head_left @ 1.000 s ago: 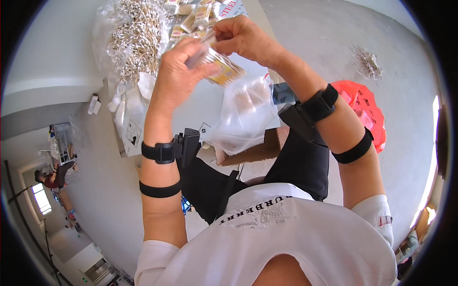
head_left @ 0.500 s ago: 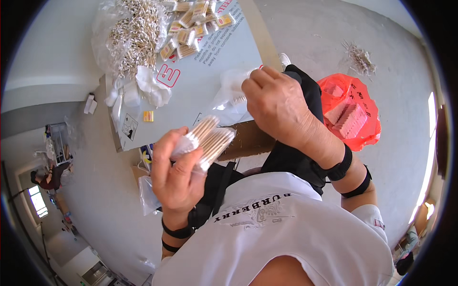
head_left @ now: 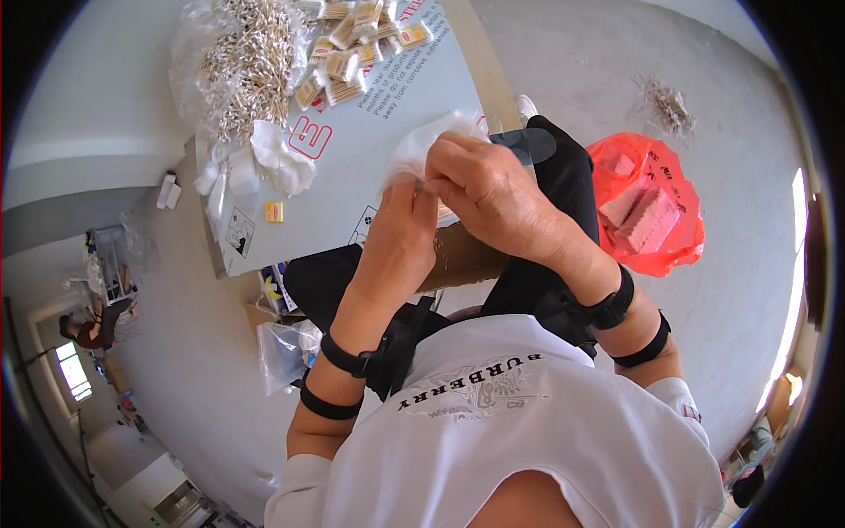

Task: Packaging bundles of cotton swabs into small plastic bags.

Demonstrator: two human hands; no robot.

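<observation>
Both my hands meet at a clear plastic bag (head_left: 436, 132) over the near edge of a board-topped table (head_left: 352, 189). My left hand (head_left: 400, 238) is closed, its fingertips pinched at the bag's near left side. My right hand (head_left: 488, 185) is closed just right of it, with curled fingers on the bag's near side. The bag is blurred, and my hands cover most of its mouth. The cotton swab bundles held earlier are hidden from view. Beyond lie several packed cotton swab bundles (head_left: 341, 66) with yellow labels, beside a large clear bag of loose cotton swabs (head_left: 251, 70).
Crumpled white plastic (head_left: 282, 163) and a small yellow packet (head_left: 274, 212) lie on the table's left part. A red bag (head_left: 682, 207) with pink bundles sits on the floor at right, below a scattered pile of sticks (head_left: 666, 106). Another person (head_left: 97, 330) is far left.
My left hand has moved up and right from holding cotton swab bundles to the plastic bag. My right hand has shifted slightly left, and the bundles are out of sight.
</observation>
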